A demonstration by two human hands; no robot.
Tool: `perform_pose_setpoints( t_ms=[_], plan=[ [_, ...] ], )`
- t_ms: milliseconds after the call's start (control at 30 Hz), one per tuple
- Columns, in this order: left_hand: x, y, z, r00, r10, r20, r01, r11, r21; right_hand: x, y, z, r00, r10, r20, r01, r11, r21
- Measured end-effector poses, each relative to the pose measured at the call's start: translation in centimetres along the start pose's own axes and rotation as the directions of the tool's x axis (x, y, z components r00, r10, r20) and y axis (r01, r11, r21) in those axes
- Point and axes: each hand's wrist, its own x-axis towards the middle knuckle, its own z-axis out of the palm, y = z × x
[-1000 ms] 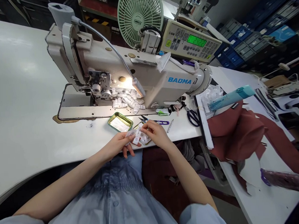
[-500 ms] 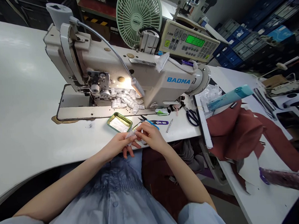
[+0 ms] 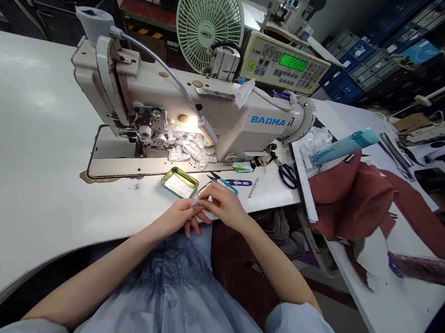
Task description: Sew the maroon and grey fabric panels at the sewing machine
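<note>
Over the table's front edge, my left hand is closed with thumb and forefinger on a small white piece, its lower fingers hanging loosely apart. My right hand meets it from the right, fingertips pinched at the same piece, which is mostly covered. Just beyond my hands lies a green-rimmed tin with white slips inside. A second small tin-like thing is partly hidden behind my right fingers. Blue-handled scissors and purple thread snips rest beside them.
A sewing machine spans the table, with bunched white strips under its arm and a lit lamp. Dark-handled scissors lie to the right. Reddish-brown material covers part of the right-hand table. A fan stands behind.
The white piece shows less now, more covered by my fingers, and my right fingertips have shifted slightly left over it. The whole view has shifted a little.
</note>
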Motion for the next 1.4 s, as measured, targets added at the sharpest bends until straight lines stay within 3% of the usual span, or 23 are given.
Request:
perform_pose_setpoints(
  t_ms=[100, 167, 267, 367, 500, 633, 800, 933, 1167, 1300, 1400],
  plan=[
    [-0.1, 0.1, 0.1, 0.999, -0.03, 0.011, 0.03, 0.999, 0.032, 0.1, 0.2, -0.6, 1.0, 0.008, 0.001, -0.008, 1.0, -0.024],
    [-0.3, 0.2, 0.1, 0.998, -0.049, 0.042, 0.046, 0.997, 0.061, 0.0, 1.2, -1.5, 0.998, 0.056, 0.022, -0.052, 0.985, -0.162],
    [-0.6, 0.2, 0.0, 0.994, -0.062, 0.087, 0.052, 0.992, 0.119, -0.2, 2.9, -2.5, 0.988, 0.149, 0.039, -0.116, 0.886, -0.448],
    [-0.7, 0.2, -0.1, 0.993, -0.056, 0.106, 0.038, 0.987, 0.156, 0.0, 3.4, -2.4, 0.984, 0.178, -0.024, -0.159, 0.796, -0.584],
    [-1.0, 0.2, -0.2, 0.99, -0.027, 0.137, 0.004, 0.986, 0.165, 1.6, 1.6, -0.7, 0.987, 0.136, -0.09, -0.163, 0.835, -0.526],
    [-1.4, 0.4, -0.1, 0.988, 0.001, 0.154, -0.04, 0.967, 0.253, 4.9, -1.2, 1.6, 0.993, 0.094, 0.076, -0.045, 0.87, -0.491],
    [-1.3, -0.1, -0.4, 0.986, 0.023, 0.167, -0.063, 0.97, 0.235, 8.4, -2.5, 3.8, 0.96, 0.185, 0.208, -0.013, 0.776, -0.631],
    [-0.9, -0.6, -0.9, 0.982, 0.034, 0.187, -0.062, 0.987, 0.15, 8.9, -2.2, 4.5, 0.959, 0.205, 0.196, -0.027, 0.754, -0.656],
    [-0.7, -0.9, -1.2, 0.977, 0.072, 0.2, -0.084, 0.995, 0.054, 8.5, -2.0, 4.2, 0.967, 0.214, 0.135, -0.095, 0.802, -0.59],
    [-1.2, -0.8, -1.3, 0.988, 0.114, 0.102, -0.114, 0.993, -0.001, 8.4, -1.4, 3.7, 0.978, 0.183, 0.097, -0.106, 0.843, -0.527],
    [-2.2, 0.0, -1.9, 0.979, 0.187, -0.083, -0.182, 0.981, 0.065, 8.2, -0.8, 3.2, 0.987, 0.152, 0.051, -0.115, 0.89, -0.442]
  ],
)
